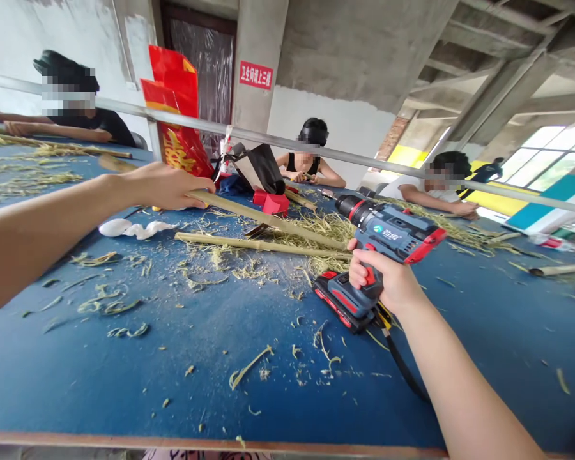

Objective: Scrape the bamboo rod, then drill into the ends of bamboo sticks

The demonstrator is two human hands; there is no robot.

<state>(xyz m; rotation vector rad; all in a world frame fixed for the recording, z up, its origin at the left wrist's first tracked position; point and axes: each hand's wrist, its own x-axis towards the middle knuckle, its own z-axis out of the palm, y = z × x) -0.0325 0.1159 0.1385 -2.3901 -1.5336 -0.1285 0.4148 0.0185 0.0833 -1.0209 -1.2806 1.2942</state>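
My left hand (165, 185) is closed around a long split bamboo pole (268, 220), which runs to the right across the blue table (211, 370). Just below that pole, a second bamboo pole (263, 246) lies on the tabletop. My right hand (381, 280) grips the handle of a blue-and-black cordless drill (388, 233), whose chuck points up and to the left. The drill's red-and-black battery base (340, 299) is on or just above the table. Bamboo shavings (311, 227) are heaped beyond the drill.
Shavings litter the blue table. Several co-workers sit along its far side, with a person's hands (299, 177) working at the middle. A red object (271, 202), black bag (261, 167) and crumpled white plastic (134, 228) stand near my left hand. A metal rail (287, 144) crosses the view.
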